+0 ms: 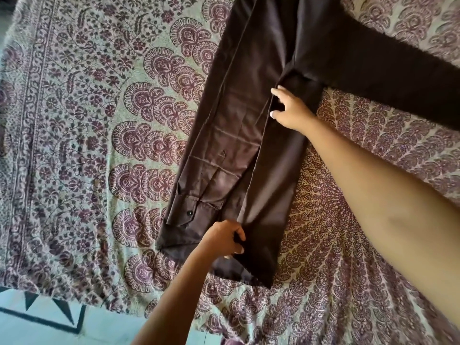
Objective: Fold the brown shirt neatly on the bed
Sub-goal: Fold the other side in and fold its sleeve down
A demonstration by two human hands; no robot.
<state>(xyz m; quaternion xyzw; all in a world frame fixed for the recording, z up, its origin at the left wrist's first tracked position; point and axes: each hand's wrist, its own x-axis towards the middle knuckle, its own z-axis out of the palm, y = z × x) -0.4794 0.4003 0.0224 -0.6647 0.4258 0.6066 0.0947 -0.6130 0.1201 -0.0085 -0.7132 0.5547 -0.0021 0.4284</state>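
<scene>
The brown shirt lies lengthwise on the patterned bedspread. Its left side is folded inward, with a buttoned cuff showing near the lower left. One sleeve stretches out flat toward the right. My left hand pinches the folded right-hand edge near the shirt's near end. My right hand grips the same folded edge further up, near the armpit, fingers curled over the fabric. The right side panel is turned over toward the middle.
The bedspread has a maroon paisley print and covers the whole bed. Its near-left edge drops to a pale tiled floor with a dark border pattern.
</scene>
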